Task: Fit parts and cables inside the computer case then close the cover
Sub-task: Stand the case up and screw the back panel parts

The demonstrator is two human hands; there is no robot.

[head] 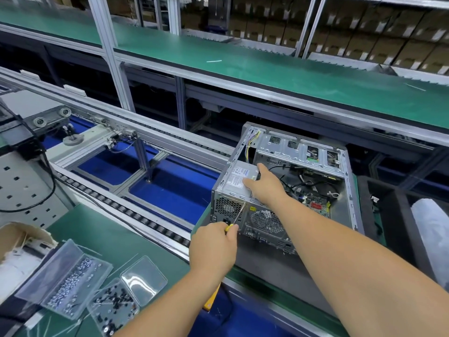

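While left hand (213,246) grips yellow-handled screwdriver (237,218), right hand (266,184) presses boxy metal case (349,190) — perforated rear

Green-matted worktop (102,229), lower left: clear rectangular plastic box of silver screws (65,278), beside it a smaller clear box of black screws (111,310) w/ its empty clear lid (143,279). Torn brown cardboard box (21,235) at far left edge. Behind: grey roller conveyor w/ blue panels (155,188); long green upper shelf (267,69); stacked brown cartons (364,30) in background.
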